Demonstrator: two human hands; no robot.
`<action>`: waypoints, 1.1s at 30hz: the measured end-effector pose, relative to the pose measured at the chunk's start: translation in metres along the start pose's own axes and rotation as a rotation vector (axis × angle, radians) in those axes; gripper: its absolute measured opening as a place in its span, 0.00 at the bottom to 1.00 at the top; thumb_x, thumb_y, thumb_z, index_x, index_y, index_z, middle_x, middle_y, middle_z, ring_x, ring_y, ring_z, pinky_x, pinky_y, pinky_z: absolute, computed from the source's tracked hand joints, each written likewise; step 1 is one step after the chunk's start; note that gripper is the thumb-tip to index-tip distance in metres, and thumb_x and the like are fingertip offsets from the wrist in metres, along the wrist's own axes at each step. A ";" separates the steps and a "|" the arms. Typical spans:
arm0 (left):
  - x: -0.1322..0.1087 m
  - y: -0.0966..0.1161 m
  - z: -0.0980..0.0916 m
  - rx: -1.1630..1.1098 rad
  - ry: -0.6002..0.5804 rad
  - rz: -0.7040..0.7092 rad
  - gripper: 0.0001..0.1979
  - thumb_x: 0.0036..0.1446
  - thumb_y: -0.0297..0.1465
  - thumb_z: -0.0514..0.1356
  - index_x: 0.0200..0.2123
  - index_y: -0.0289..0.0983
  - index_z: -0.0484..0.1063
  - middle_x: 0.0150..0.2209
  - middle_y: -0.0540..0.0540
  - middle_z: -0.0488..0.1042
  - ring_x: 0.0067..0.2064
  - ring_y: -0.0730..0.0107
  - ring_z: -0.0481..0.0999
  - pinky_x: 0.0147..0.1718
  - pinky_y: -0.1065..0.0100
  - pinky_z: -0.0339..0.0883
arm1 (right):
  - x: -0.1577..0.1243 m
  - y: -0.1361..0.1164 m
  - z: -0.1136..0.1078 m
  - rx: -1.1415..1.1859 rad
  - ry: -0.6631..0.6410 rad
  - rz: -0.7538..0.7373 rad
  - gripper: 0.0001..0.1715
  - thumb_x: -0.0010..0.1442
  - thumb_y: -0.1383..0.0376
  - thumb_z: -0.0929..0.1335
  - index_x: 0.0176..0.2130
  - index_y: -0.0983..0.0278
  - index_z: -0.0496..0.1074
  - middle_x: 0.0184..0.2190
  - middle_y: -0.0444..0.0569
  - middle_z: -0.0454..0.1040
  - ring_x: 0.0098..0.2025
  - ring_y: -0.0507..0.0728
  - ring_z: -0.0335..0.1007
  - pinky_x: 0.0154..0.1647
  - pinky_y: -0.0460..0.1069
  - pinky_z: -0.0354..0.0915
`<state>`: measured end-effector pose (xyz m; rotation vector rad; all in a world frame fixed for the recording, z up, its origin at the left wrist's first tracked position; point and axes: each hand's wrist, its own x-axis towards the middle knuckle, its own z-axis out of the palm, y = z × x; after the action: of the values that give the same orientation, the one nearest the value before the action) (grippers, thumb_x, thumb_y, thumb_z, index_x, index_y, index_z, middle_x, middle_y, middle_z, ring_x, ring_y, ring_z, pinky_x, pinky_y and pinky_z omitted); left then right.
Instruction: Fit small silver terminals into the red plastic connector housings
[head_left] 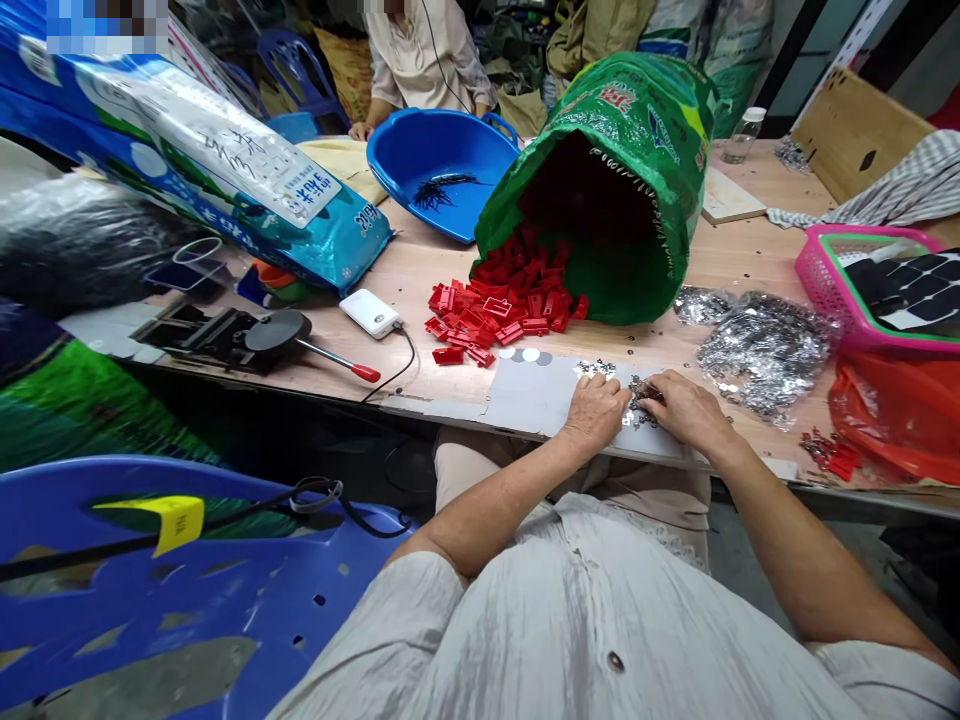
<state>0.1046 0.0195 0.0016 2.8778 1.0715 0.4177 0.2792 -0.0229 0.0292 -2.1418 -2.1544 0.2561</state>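
My left hand (pixel 596 408) and my right hand (pixel 686 408) rest close together on a grey card sheet (pixel 529 392) at the table's near edge. Both have fingers curled down into a small scatter of tiny silver metal parts (pixel 639 412) lying between them. What each pinch holds is too small to make out. Behind the sheet, several red plastic pieces (pixel 499 310) spill from a green woven sack (pixel 622 150) lying on its side.
Silver parts in clear bags (pixel 757 345) lie to the right, beside a pink basket (pixel 817 285) and a red bag (pixel 900 410). A blue basin (pixel 442 165), a white power bank (pixel 370 312), a black hand tool (pixel 247 335) and a blue sack (pixel 202 160) stand left. Another person (pixel 420 60) sits opposite.
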 end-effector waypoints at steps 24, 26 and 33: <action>0.039 -0.004 -0.011 -0.089 -0.121 -0.180 0.11 0.60 0.28 0.55 0.38 0.37 0.78 0.38 0.41 0.79 0.45 0.57 0.73 0.43 0.58 0.62 | 0.007 0.005 -0.005 0.017 -0.068 -0.020 0.12 0.63 0.59 0.63 0.39 0.60 0.73 0.39 0.51 0.74 0.41 0.58 0.70 0.36 0.50 0.58; 0.043 -0.004 -0.015 -0.104 -0.171 -0.220 0.11 0.59 0.29 0.56 0.39 0.38 0.79 0.39 0.41 0.79 0.44 0.58 0.73 0.44 0.59 0.63 | 0.008 0.004 -0.004 0.027 -0.067 -0.024 0.13 0.63 0.59 0.63 0.39 0.60 0.74 0.38 0.51 0.74 0.40 0.58 0.70 0.35 0.49 0.58; 0.052 -0.006 -0.015 -0.100 -0.218 -0.238 0.10 0.57 0.28 0.57 0.38 0.37 0.78 0.40 0.41 0.79 0.45 0.56 0.74 0.43 0.59 0.64 | 0.007 0.007 -0.003 0.074 -0.060 -0.036 0.12 0.63 0.60 0.64 0.42 0.58 0.76 0.40 0.50 0.76 0.42 0.58 0.70 0.39 0.49 0.60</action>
<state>0.1345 0.0573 0.0276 2.5932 1.2905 0.1370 0.2870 -0.0157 0.0302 -2.0798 -2.1761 0.3953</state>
